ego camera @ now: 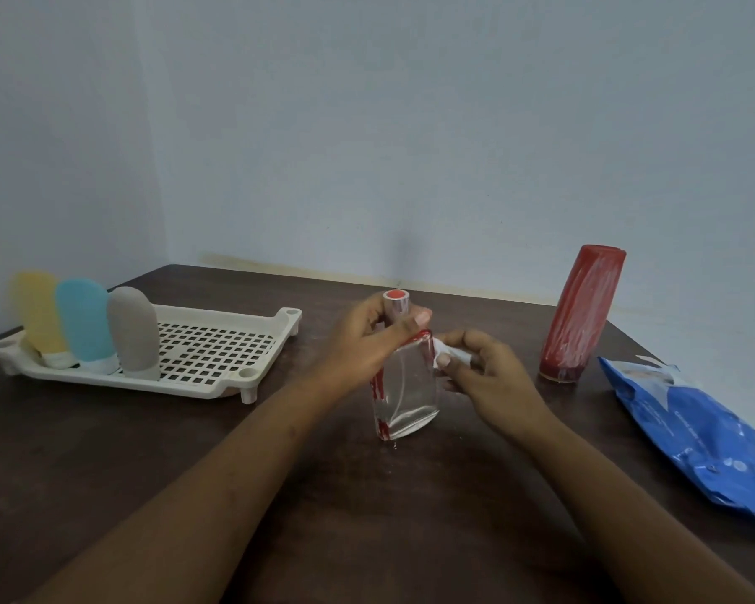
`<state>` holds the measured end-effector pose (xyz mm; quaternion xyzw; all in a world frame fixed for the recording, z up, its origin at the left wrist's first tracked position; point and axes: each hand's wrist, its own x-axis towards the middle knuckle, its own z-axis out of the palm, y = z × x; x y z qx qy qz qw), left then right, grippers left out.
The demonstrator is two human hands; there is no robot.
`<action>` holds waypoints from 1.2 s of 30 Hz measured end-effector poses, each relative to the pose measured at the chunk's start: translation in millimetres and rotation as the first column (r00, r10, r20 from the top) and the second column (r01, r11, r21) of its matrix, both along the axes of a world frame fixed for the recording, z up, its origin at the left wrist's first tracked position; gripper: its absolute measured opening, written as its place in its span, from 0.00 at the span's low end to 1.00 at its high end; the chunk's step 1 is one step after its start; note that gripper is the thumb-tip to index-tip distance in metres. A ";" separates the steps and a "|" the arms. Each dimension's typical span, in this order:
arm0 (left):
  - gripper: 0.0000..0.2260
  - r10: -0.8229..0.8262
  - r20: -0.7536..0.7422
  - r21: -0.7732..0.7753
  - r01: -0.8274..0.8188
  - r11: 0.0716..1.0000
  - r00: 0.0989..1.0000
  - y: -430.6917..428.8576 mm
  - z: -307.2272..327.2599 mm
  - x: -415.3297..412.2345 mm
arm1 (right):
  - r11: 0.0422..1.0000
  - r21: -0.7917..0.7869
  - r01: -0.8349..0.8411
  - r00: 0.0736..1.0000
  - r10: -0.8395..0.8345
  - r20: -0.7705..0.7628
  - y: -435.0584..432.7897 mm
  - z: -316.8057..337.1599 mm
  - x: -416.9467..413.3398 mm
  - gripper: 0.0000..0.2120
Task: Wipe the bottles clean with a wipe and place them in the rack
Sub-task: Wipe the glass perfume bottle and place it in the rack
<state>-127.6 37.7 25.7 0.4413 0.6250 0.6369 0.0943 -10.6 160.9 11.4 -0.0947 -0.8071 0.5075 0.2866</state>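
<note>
Left hand (367,346): fingers curled round the neck and shoulder of a clear, flat-sided glass bottle (406,385), thumb lying across just below the red-topped cap (396,301). The bottle stands upright directly under this hand, between the two hands. Its base is down at the dark wooden table (345,516); whether it rests there I cannot tell. Red smears run along its left edge and upper right corner.

Right hand (484,370): fingers curled, pinching a small bunched white wipe (456,354). The wipe is pressed against the bottle's upper right shoulder, at the red smear.

To the right of the right hand and further back, a tall bottle (580,316) coated in red with pale streaks stands upright on the table, apart from the hand. Further right lies a blue wipes pack (694,429), flat on the table.

To the left of the left hand, well apart, is a cream perforated rack (219,350). At its far-left end three soft squeeze bottles stand cap-down in a close row: yellow (36,316), blue (83,324), grey (134,333).
</note>
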 end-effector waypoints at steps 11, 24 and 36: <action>0.15 0.096 0.278 0.063 -0.117 0.991 0.956 -0.2 -6.4 -5.0 | 0.963 0.268 0.000 0.923 -0.103 0.371 8.4 -1.0 5.2 0.04; 0.09 0.027 0.750 0.301 -0.377 0.876 0.661 -4.1 12.2 -8.5 | 0.890 -0.457 -0.001 1.000 -0.012 -0.026 -15.2 2.1 -0.7 0.05; 0.14 0.017 0.800 0.379 -0.528 0.760 0.599 -14.7 20.8 -16.6 | 0.832 -0.547 -0.093 0.983 -0.009 -0.181 -65.0 -2.9 -3.9 0.08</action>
